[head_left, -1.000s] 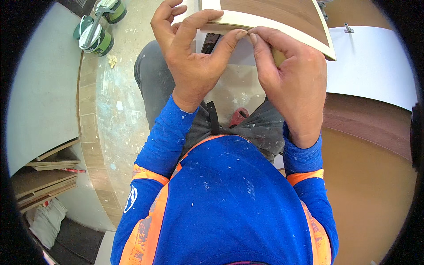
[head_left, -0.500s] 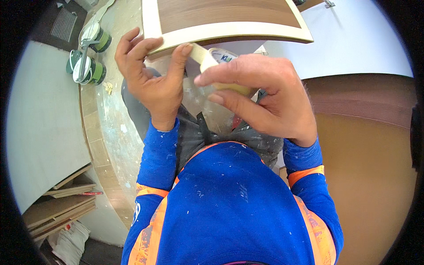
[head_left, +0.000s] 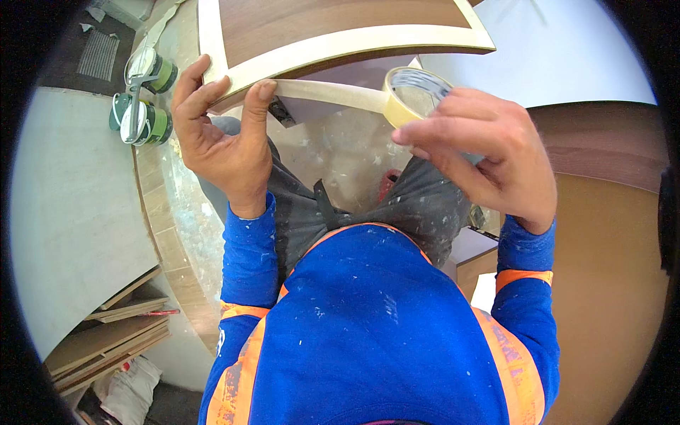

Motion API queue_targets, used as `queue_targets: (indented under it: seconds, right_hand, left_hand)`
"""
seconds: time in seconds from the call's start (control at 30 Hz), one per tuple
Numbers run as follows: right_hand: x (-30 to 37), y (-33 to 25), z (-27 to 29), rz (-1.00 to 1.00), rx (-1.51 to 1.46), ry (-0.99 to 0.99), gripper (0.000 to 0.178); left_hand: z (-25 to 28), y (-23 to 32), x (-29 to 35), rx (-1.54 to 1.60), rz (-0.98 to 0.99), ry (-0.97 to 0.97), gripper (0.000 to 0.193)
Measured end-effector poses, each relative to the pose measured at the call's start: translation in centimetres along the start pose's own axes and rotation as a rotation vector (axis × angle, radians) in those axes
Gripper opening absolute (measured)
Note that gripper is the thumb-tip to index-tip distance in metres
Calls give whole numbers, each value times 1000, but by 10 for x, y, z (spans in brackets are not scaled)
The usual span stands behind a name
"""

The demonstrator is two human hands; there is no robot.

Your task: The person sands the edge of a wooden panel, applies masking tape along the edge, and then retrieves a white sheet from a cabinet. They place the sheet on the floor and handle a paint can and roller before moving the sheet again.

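Note:
My left hand (head_left: 225, 145) grips the near left corner of a brown wood-grain panel (head_left: 347, 18) with a pale cream border. Its fingers rest on the top face, and the thumb presses the end of a masking tape strip (head_left: 329, 92) at the panel's front edge. From there the strip runs taut to the right, just below that edge, to a pale yellow roll of masking tape (head_left: 397, 112). My right hand (head_left: 492, 145) pinches the roll's near right side between thumb and fingers, out in front of the panel.
Paint buckets (head_left: 150, 122) in green and white stand on the floor at the left, with a grey tool lying across them. Boards (head_left: 106, 347) are stacked at the lower left beside a white bag (head_left: 131, 389). A large white surface (head_left: 567, 64) lies right of the panel.
My right hand has moved right with the roll, drawing out a longer strip of tape. My left hand and the panel's corner have shifted slightly left in view.

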State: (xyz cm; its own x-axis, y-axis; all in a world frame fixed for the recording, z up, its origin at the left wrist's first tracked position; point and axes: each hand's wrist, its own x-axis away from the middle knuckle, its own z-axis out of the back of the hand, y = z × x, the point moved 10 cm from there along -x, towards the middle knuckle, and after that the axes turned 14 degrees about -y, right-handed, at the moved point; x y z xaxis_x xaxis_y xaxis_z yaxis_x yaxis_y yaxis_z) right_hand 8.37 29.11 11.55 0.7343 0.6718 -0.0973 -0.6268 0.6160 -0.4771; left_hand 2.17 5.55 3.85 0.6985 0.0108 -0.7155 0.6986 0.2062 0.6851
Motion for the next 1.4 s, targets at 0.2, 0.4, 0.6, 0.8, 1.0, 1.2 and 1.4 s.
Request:
queue_targets:
  seconds: [0.2, 0.4, 0.6, 0.8, 1.0, 1.2, 1.4]
  right_hand:
    - [31, 10, 16, -113, 177, 0, 25]
    - [57, 25, 31, -193, 353, 31, 24]
    - [64, 48, 40, -327, 405, 268, 13]
    - [59, 68, 36, -408, 357, 444, 16]
    - [57, 76, 34, -647, 236, 497, 20]
    - [42, 37, 41, -559, 329, 599, 15]
    - [35, 55, 41, -559, 172, 599, 14]
  left_hand:
    - [-2, 2, 0, -14, -17, -2, 43]
    - [-5, 12, -1, -111, -61, -49, 34]
    - [-6, 8, -1, 4, -25, -29, 32]
    - [-3, 5, -4, 12, -41, -31, 39]
    - [-3, 9, -4, -55, -75, -30, 40]
    - [-4, 6, -4, -11, -43, -28, 40]
    - [-5, 13, -5, -116, -63, -31, 41]
